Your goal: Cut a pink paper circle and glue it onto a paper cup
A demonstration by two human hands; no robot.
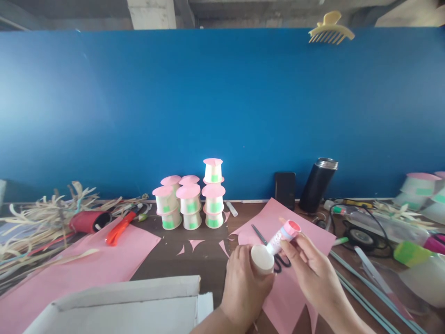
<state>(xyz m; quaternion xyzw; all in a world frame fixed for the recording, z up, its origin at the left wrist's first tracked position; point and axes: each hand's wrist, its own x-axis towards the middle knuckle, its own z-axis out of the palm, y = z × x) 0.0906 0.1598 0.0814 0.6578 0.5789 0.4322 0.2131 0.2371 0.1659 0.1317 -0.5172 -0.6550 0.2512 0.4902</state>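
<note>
My left hand (241,280) is wrapped round a white paper cup (262,260), its round pale end facing up toward me. In my right hand (309,264) is a glue stick (282,237) with a pink base, tilted so that its lower end meets the cup's rim. Under both hands lies pink paper (283,301) with cut edges. Black-handled scissors (281,264) rest on that paper, partly hidden by the glue stick and cup. Ahead of my hands stand several stacked paper cups (190,206) with pink paper discs and green patches.
At left are pale strips (45,222), a red cylinder (91,221), an orange box cutter (120,229) and pink sheets (90,260). A white cardboard box (128,301) stands in front. A phone (285,189) and black bottle (317,185) stand by the blue partition (222,102). Blue-grey sticks (365,294) lie right.
</note>
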